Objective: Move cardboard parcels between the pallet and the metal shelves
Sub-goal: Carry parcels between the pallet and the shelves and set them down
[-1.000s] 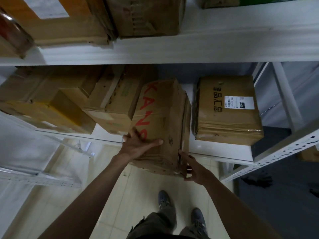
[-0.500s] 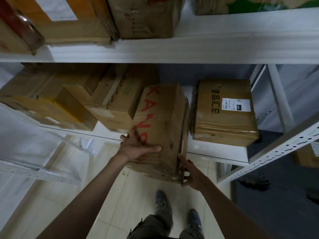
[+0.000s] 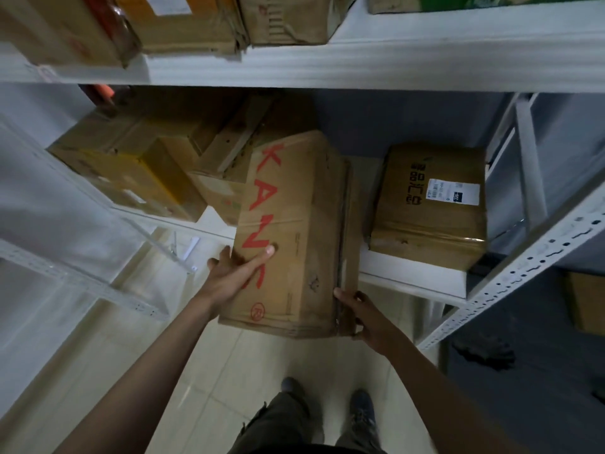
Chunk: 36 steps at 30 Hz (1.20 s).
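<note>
A long cardboard parcel with red letters sticks out over the front edge of the lower white metal shelf. My left hand grips its left side, thumb lying on top across the red letters. My right hand holds the near right corner, fingers curled round the edge. The parcel's far end still lies on the shelf between other boxes.
A taped box with a white label sits to the right on the same shelf. Several boxes crowd the left side. More parcels stand on the upper shelf. A perforated upright runs at the right. My feet stand on pale floor tiles below.
The lettered parcel has slid toward me, out from the shelf, so more of it overhangs the edge. Both hands came back with it.
</note>
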Each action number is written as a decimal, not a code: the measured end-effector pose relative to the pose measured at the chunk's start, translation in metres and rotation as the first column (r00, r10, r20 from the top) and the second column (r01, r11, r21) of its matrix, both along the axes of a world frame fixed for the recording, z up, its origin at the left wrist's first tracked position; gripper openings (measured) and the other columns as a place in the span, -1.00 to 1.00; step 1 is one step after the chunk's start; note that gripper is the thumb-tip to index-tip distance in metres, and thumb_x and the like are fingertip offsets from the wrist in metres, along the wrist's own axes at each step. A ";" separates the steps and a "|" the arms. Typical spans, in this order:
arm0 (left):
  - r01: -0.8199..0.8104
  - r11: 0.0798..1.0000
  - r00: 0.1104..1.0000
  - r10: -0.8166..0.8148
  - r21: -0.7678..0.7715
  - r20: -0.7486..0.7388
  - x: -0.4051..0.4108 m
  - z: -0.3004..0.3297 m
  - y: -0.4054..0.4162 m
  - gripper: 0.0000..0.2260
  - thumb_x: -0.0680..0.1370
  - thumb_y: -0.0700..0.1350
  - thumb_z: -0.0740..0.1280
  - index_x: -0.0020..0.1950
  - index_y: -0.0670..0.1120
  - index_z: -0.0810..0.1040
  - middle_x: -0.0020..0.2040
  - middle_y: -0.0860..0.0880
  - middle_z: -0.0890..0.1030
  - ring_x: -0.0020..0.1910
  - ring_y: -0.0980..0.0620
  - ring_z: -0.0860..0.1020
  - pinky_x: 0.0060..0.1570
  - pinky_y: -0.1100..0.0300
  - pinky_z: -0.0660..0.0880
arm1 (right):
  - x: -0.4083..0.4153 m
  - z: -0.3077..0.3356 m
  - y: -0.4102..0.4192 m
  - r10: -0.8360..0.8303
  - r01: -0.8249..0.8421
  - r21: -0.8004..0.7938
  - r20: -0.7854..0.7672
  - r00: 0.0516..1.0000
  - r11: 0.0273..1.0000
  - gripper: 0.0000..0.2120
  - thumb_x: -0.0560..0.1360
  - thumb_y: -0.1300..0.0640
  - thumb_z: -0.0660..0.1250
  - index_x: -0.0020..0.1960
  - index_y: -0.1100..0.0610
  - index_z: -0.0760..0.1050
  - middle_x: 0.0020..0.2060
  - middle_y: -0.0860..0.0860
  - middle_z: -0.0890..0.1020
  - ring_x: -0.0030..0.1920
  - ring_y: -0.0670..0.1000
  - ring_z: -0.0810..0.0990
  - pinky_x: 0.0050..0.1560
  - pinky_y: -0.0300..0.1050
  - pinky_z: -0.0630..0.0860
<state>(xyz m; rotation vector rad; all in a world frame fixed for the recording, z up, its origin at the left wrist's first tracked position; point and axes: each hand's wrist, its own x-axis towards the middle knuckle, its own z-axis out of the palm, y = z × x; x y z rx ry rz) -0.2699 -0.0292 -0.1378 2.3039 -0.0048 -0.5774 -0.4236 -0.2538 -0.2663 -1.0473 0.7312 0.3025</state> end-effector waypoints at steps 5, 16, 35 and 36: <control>0.008 0.982 1.000 -0.010 -0.190 -0.010 -0.006 0.005 0.001 -0.30 0.15 0.52 0.48 0.05 0.04 0.66 0.01 0.04 0.70 0.08 0.00 0.66 0.19 -0.03 0.57 | -0.028 0.016 0.011 -0.077 0.075 -0.124 -0.015 0.997 0.989 0.02 0.16 -0.36 0.61 0.48 -0.05 0.28 0.35 -0.06 0.50 0.28 0.04 0.53 0.16 0.19 0.53; 0.316 0.904 0.912 -0.373 -0.289 -0.171 -0.064 -0.011 0.029 -0.49 0.16 0.30 0.63 -0.18 -0.08 0.65 -0.45 -0.04 0.61 -0.46 0.17 0.56 -0.53 0.35 0.42 | -0.157 0.038 0.074 -0.183 0.158 -0.230 -0.090 0.979 0.960 -0.30 0.11 -0.44 0.58 0.12 -0.13 0.54 0.15 -0.19 0.62 0.28 -0.05 0.51 0.37 0.23 0.42; 0.687 0.643 0.588 -0.766 -0.339 -0.260 -0.237 -0.042 -0.024 -0.29 0.12 0.37 0.62 0.18 0.10 0.63 -0.01 0.18 0.72 -0.03 0.21 0.68 -0.05 0.18 0.61 | -0.389 0.050 0.141 -0.593 0.532 -0.296 -0.176 0.786 0.793 -0.19 0.08 -0.37 0.61 0.20 0.05 0.61 0.06 -0.05 0.73 0.15 0.03 0.66 0.31 0.29 0.48; 0.701 0.634 0.577 -0.773 -0.326 -0.264 -0.247 -0.041 -0.034 -0.28 0.10 0.39 0.60 0.17 0.11 0.63 -0.02 0.20 0.72 -0.05 0.22 0.68 -0.11 0.21 0.60 | -0.399 0.052 0.135 -0.603 0.544 -0.294 -0.174 0.778 0.786 -0.23 0.13 -0.36 0.61 0.19 0.05 0.62 0.06 -0.05 0.73 0.16 0.03 0.65 0.32 0.29 0.47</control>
